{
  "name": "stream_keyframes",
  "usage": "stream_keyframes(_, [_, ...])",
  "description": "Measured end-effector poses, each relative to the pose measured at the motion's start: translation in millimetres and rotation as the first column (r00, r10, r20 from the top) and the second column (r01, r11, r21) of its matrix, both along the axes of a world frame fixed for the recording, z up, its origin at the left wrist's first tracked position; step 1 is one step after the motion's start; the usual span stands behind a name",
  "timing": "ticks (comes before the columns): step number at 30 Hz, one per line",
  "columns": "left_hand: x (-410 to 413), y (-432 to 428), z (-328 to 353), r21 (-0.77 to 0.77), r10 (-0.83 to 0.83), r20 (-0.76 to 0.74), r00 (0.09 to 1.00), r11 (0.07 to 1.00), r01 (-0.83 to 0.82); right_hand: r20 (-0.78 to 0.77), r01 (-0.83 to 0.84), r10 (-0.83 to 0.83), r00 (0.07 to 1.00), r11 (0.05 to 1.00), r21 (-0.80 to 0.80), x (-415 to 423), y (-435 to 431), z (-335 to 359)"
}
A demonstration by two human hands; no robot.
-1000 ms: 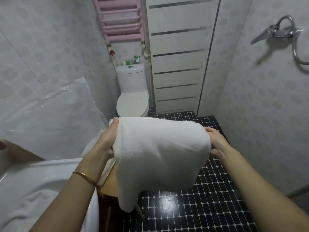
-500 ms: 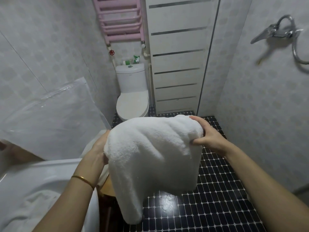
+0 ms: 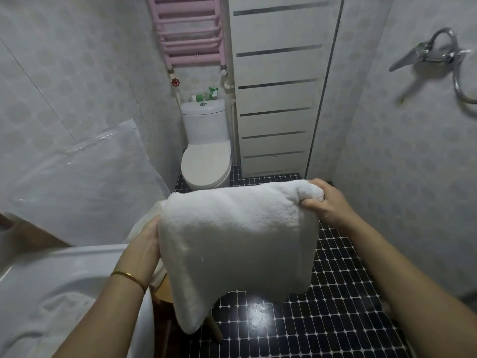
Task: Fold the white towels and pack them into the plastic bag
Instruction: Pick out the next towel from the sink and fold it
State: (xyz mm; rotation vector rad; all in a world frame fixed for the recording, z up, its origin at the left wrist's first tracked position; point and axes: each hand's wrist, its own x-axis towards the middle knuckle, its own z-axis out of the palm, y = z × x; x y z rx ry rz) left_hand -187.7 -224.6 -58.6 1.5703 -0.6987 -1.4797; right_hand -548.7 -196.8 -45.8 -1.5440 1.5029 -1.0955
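Observation:
A thick white towel (image 3: 237,241) hangs folded in the air in front of me, over the dark tiled floor. My left hand (image 3: 145,241) holds its left edge, fingers hidden behind the cloth. My right hand (image 3: 326,202) grips the bunched upper right corner. A large clear plastic bag (image 3: 77,182) leans against the left wall above a white basin (image 3: 64,293). More white cloth (image 3: 38,326) lies at the lower left.
A white toilet (image 3: 205,161) stands at the back with a pink rail (image 3: 191,29) above it. A shower fitting (image 3: 433,55) hangs on the right wall. A wooden stool (image 3: 165,293) shows below the towel. Black mosaic floor (image 3: 322,319) spreads to the right.
My right hand came over the top of the towel, took its right corner and pulled it right and down. The left hand dropped slightly with its edge.

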Motion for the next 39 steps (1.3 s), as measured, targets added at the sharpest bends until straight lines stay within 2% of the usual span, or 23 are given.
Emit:
stream_keyframes(3, [-9,4,10,0.051,-0.077,-0.275,0.958,0.994,0.095,0.053,0.006,-0.008,0.999,0.999,0.043,-3,1,-7])
stream_keyframes(5, [-13,6,16,0.048,-0.161,-0.354,0.921,0.981,0.19,0.125,0.029,-0.037,0.991,0.997,0.065,-5,2,-10])
stream_keyframes(8, [-8,13,16,0.049,-0.274,-0.396,0.876,0.947,0.318,0.306,0.06,-0.102,0.947,0.988,0.145,-6,3,-8])
stream_keyframes(11, [-4,16,10,0.057,-0.358,-0.317,0.878,0.917,0.394,0.405,0.038,-0.131,0.905,0.972,0.23,-10,1,-7])
stream_keyframes(15, [-1,16,2,0.097,-0.439,0.08,0.895,0.897,0.432,0.495,0.0,-0.23,0.838,0.907,0.421,-19,8,-12])
stream_keyframes(16, [-1,14,-1,0.063,-0.466,0.08,0.881,0.884,0.462,0.484,0.021,-0.279,0.829,0.881,0.472,-20,9,-13])
stream_keyframes(18, [-2,12,-3,-0.066,-0.538,-0.041,0.842,0.842,0.535,0.463,0.056,-0.368,0.806,0.827,0.56,-21,9,-18])
stream_keyframes(20, [-4,13,0,-0.145,-0.591,-0.075,0.803,0.804,0.577,0.498,0.013,-0.407,0.766,0.784,0.62,-22,8,-23])
stream_keyframes(26, [-19,15,4,-0.158,-0.646,0.13,0.752,0.735,0.659,0.485,0.019,-0.477,0.733,0.727,0.686,-30,7,-32])
stream_keyframes(28, [-25,15,5,-0.117,-0.63,0.129,0.766,0.757,0.643,0.503,-0.016,-0.469,0.726,0.72,0.694,-31,5,-33])
stream_keyframes(31, [-26,15,7,-0.043,-0.547,-0.073,0.834,0.837,0.546,0.534,-0.06,-0.398,0.746,0.759,0.649,-32,5,-33])
stream_keyframes(34, [-27,15,13,-0.095,-0.495,-0.226,0.839,0.868,0.487,0.601,-0.158,-0.302,0.74,0.79,0.592,-35,8,-41])
stream_keyframes(36, [-29,15,17,-0.131,-0.447,-0.247,0.86,0.894,0.428,0.615,-0.241,-0.233,0.754,0.772,0.588,-35,14,-50])
stream_keyframes(39, [-32,14,24,-0.182,-0.413,-0.279,0.867,0.909,0.374,0.689,-0.336,-0.171,0.705,0.775,0.536,-31,22,-66])
